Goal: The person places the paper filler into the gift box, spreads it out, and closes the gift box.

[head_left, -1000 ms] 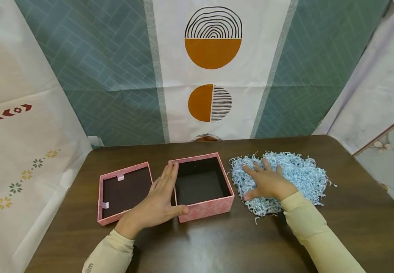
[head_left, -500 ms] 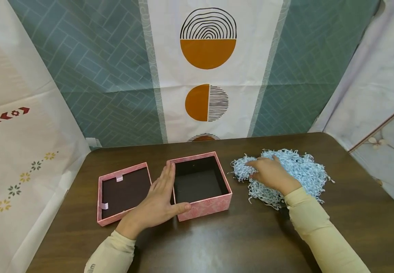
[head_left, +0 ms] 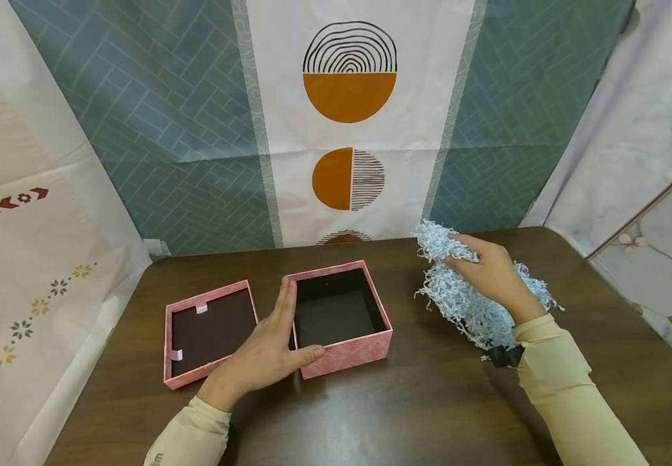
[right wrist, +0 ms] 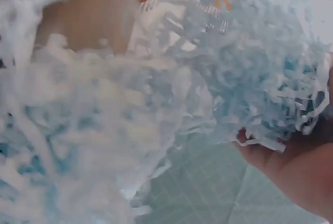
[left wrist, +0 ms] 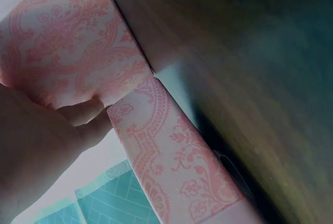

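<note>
A pink patterned box (head_left: 347,355) with a black inside stands open-topped in the middle of the table. My left hand (head_left: 266,353) rests along its left side, fingers straight, thumb at the front corner; in the left wrist view the fingers (left wrist: 86,117) lie against the patterned wall. My right hand (head_left: 489,275) pinches a clump of light blue shredded paper (head_left: 437,241), raised over the rest of the pile (head_left: 469,310). In the right wrist view the lifted clump (right wrist: 250,78) hangs at the fingers, with loose strands trailing below.
Left of the box lies its pink lid (head_left: 213,333), inside up, with two small ribbon tabs. Both sit on a dark wooden table (head_left: 370,421). Patterned cloths (head_left: 196,129) hang behind and at both sides.
My right hand has gone from lying spread on the shredded paper to gripping a clump and lifting it up from the pile. The left hand stays at the box.
</note>
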{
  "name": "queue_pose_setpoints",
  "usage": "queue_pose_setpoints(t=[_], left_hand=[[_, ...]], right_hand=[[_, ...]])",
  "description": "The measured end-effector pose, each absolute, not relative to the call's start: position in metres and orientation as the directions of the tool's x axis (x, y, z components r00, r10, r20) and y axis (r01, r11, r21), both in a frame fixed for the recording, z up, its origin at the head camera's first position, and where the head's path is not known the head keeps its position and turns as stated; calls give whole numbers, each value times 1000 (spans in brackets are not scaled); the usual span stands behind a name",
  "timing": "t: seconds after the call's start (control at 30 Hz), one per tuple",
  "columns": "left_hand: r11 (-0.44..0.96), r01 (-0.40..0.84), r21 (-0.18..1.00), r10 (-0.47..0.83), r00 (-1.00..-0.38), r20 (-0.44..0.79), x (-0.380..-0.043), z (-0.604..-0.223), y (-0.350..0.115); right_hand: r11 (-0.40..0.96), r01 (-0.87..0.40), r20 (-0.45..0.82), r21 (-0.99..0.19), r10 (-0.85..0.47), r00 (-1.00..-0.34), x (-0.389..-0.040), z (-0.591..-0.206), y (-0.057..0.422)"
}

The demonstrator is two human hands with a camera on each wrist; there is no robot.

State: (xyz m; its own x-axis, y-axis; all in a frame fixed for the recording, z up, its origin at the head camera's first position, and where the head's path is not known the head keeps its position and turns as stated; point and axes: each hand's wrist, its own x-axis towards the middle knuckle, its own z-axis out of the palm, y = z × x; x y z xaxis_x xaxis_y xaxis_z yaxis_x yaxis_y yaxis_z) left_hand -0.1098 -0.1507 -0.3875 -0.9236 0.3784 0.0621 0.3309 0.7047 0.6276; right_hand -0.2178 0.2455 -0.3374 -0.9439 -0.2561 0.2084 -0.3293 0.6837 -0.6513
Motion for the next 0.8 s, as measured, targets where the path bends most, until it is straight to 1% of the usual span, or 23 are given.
queue_pose_setpoints(t=[0.13, 0.23, 0.47, 0.5, 0.6, 0.67, 0.73, 0.8], left_hand=[[690, 316, 651, 378, -925, 48, -109, -389, -150], [687, 309, 657, 378, -925, 41, -108, -390, -149], [684, 308, 662, 374, -926, 45, -107, -390, -150], [684, 308, 661, 373, -927, 45, -108, -389, -150], [686, 308, 659, 373, -927, 45, -108, -388, -151], [690, 305, 656, 371, -928, 41, -109, -388, -151], [695, 302, 652, 368, -929, 39, -110, -388, -152], [702, 296, 648, 361, -932, 35, -110, -388, -151]], right_hand=[[612, -302, 264, -731, -155, -952, -211, -329, 248], [573, -313, 321, -757, -91, -943, -209, -325, 249], [503, -322, 396, -802, 44, -917, -211, -306, 246], [472, -330, 403, -818, 61, -913, -211, -302, 245], [287, -374, 414, -882, 93, -906, -213, -290, 243], [201, -404, 430, -892, 112, -896, -213, -280, 240], [186, -451, 477, -873, 127, -870, -213, -271, 235], [229, -491, 528, -840, 142, -837, -214, -261, 229]])
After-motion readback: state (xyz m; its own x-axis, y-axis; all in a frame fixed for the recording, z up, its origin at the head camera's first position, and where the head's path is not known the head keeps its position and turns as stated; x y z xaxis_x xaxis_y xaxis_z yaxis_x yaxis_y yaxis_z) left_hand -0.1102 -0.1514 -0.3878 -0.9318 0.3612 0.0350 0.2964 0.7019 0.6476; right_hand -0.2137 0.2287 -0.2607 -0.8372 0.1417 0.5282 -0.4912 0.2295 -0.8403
